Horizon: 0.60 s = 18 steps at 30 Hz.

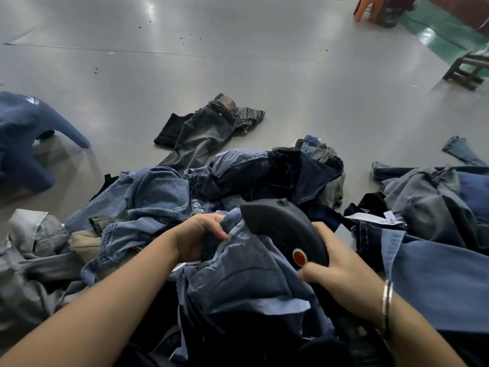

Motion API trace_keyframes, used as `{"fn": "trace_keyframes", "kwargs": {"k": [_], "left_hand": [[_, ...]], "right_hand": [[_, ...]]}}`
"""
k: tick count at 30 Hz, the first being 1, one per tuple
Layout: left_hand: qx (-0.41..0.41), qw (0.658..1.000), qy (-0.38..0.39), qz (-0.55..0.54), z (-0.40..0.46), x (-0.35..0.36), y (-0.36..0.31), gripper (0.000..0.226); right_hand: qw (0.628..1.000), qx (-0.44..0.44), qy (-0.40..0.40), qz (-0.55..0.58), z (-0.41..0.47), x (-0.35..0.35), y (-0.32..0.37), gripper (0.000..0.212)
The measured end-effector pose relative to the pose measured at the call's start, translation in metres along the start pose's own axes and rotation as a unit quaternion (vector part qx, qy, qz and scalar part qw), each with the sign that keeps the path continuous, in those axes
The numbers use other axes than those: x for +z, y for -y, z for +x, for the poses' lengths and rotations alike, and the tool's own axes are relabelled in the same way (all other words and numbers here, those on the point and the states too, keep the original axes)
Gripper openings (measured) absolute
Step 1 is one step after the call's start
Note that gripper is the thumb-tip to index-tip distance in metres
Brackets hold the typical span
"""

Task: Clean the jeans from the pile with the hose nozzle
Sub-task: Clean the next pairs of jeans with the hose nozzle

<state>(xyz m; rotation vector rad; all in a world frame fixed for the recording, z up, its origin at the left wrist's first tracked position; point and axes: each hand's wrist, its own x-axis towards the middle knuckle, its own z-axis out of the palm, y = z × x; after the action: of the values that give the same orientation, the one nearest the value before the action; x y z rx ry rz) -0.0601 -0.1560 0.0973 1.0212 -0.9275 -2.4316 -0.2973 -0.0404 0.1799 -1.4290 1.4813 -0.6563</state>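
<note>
A pile of jeans (158,197) in light and dark blue covers the floor in front of me. My left hand (197,235) grips a fold of a blue pair of jeans (246,271) that lies across my lap. My right hand (341,276) holds the black hose nozzle (283,226) by its handle, thumb next to its red button (299,256). The nozzle's broad head lies over the upper part of the blue pair, right beside my left hand. A metal bangle sits on my right wrist.
A single grey-washed pair of jeans (203,131) lies spread on the grey floor (238,62) beyond the pile. A blue plastic stool (29,133) stands at the left. More jeans (434,197) lie at the right. A wooden stool (468,70) and an orange stool (367,9) are far right.
</note>
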Motion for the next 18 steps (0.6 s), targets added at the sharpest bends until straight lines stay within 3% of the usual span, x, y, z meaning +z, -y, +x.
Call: {"fn": "trace_keyframes", "kwargs": {"k": [4,8,11,15,18], "left_hand": [[0.018,0.999,0.014,-0.024,0.004,0.018,-0.001,0.039],[0.017,0.992,0.085,-0.089,0.006,0.046,-0.005,0.045],[0.007,0.992,0.115,-0.059,0.008,0.064,-0.006,0.056],[-0.005,0.995,0.073,0.064,0.002,0.072,0.000,0.070],[-0.021,0.989,0.107,0.104,-0.006,0.075,0.003,0.059]], "right_hand": [[0.988,-0.004,-0.124,0.092,0.016,0.008,-0.001,0.043],[0.967,-0.018,-0.175,0.186,0.032,0.022,-0.006,0.046],[0.967,-0.038,-0.182,0.172,0.042,0.037,-0.012,0.040],[0.952,-0.019,-0.258,0.161,0.053,0.029,-0.018,0.036],[0.953,0.001,-0.261,0.154,0.057,0.024,-0.022,0.034]]}}
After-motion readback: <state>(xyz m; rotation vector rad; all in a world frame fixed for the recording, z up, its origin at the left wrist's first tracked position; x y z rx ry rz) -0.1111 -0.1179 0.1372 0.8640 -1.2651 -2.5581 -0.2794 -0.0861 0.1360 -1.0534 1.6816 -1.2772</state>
